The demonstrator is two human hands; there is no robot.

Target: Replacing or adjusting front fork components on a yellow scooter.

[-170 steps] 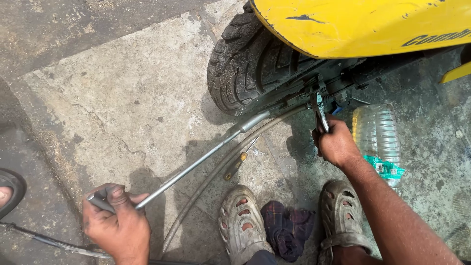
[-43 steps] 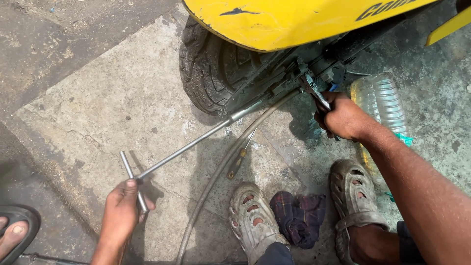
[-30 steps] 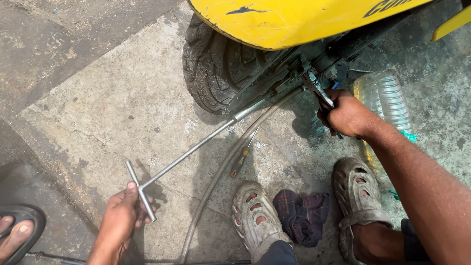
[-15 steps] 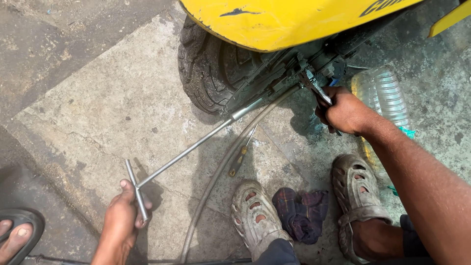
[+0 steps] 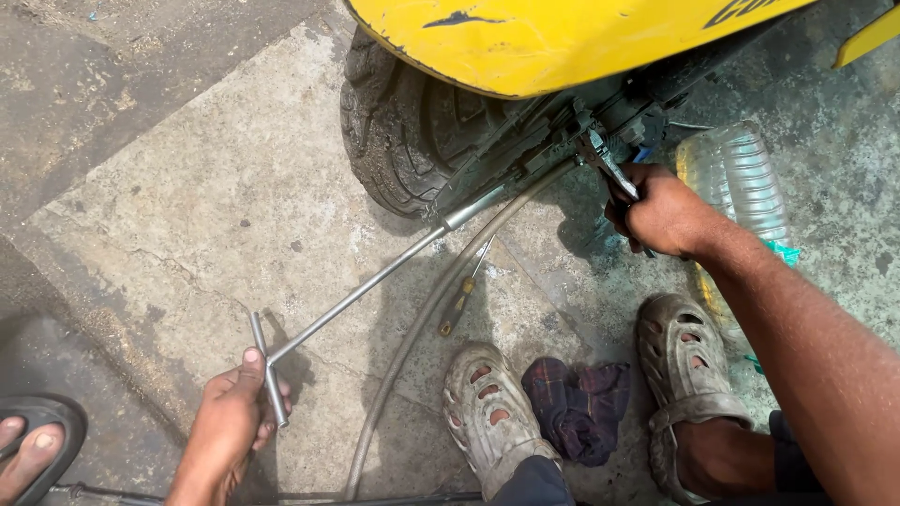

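My left hand [image 5: 230, 426] grips the cross handle of a long steel T-handle socket wrench [image 5: 361, 292] at lower left. Its shaft runs up and right to a fitting beside the black rear tyre [image 5: 398, 141], under the yellow body panel [image 5: 553, 37] of a scooter. My right hand [image 5: 661, 211] is closed on the handles of pliers [image 5: 609, 167] whose jaws reach into the parts under the panel. Both hands hold tools at opposite ends of the same area beneath the scooter.
A grey hose or cable [image 5: 422, 328] curves along the cracked concrete beside a small yellow-handled screwdriver [image 5: 461, 300]. My two feet in grey clogs [image 5: 492, 422] flank a dark checked rag [image 5: 581, 408]. A clear plastic bottle [image 5: 736, 197] lies at right. Another person's sandalled foot [image 5: 33, 450] shows at lower left.
My left hand has turned and shifted the T-handle several times, regripping its crossbar. My right hand has stayed on the pliers under the scooter. The view has shifted slightly.
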